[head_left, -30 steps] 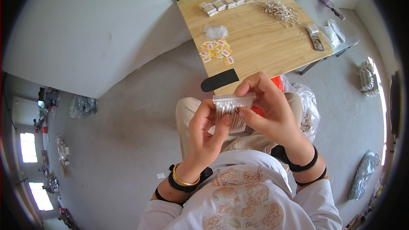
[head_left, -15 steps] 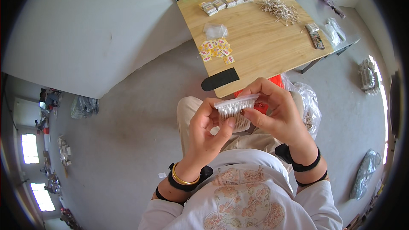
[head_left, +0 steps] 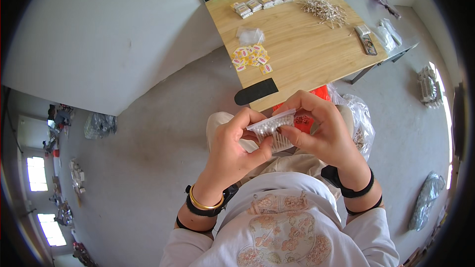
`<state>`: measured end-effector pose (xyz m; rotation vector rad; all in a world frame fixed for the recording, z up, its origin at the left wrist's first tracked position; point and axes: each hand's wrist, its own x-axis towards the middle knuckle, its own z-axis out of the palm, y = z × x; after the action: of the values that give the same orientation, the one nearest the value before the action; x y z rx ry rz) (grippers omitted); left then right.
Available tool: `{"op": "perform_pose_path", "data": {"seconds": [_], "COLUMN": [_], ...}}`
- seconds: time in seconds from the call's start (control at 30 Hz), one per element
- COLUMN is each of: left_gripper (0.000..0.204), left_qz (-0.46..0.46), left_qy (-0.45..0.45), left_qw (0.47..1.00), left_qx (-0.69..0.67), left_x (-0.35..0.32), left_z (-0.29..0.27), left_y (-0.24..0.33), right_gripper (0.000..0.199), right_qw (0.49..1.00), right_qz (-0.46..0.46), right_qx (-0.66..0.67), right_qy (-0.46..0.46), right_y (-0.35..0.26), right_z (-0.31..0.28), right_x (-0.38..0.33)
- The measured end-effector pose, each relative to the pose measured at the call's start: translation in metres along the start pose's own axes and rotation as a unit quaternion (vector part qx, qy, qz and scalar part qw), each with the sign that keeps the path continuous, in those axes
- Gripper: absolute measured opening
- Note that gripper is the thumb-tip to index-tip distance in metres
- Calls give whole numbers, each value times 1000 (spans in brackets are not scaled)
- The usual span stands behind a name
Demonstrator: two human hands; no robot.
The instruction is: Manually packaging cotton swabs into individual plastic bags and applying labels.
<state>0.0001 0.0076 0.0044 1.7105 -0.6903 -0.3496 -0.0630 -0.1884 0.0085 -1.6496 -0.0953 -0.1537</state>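
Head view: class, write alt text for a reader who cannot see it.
Both hands, left hand and right hand, hold a small clear packet of cotton swabs over the lap. Beyond stands a wooden table with yellow sachets and loose sticks.

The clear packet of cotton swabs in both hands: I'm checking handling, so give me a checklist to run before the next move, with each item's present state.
1. Left hand grips the clear packet: ok, thumb and fingers pinch its left end.
2. Right hand grips it too: ok, fingers close over its right end.
3. Packet clear of the wooden table: ok, held above the lap, apart from the edge.
4. Packet sealed or open: cannot tell, the fingers cover its ends.
5. Space on the table: ok, bare wood near the yellow sachets.
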Motion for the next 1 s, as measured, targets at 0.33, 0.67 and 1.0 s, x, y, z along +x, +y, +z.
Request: {"op": "perform_pose_path", "data": {"seconds": [0.33,0.67,1.0], "left_gripper": [20,21,33], "left_qz": [1,20,-27], "left_qy": [10,42,13], "left_qw": [1000,999,994], "left_qx": [-15,-15,-101], "left_x": [-1,-2,-10], "left_z": [-1,5,8], "left_y": [3,-2,-10], "right_gripper": [28,27,25], "right_qw": [1000,998,996], "right_qz": [-4,-9,21], "right_qx": [19,47,68], "right_qy": [4,40,60], "right_y": [4,6,16], "right_z": [3,8,8], "right_x": [1,7,9]}}
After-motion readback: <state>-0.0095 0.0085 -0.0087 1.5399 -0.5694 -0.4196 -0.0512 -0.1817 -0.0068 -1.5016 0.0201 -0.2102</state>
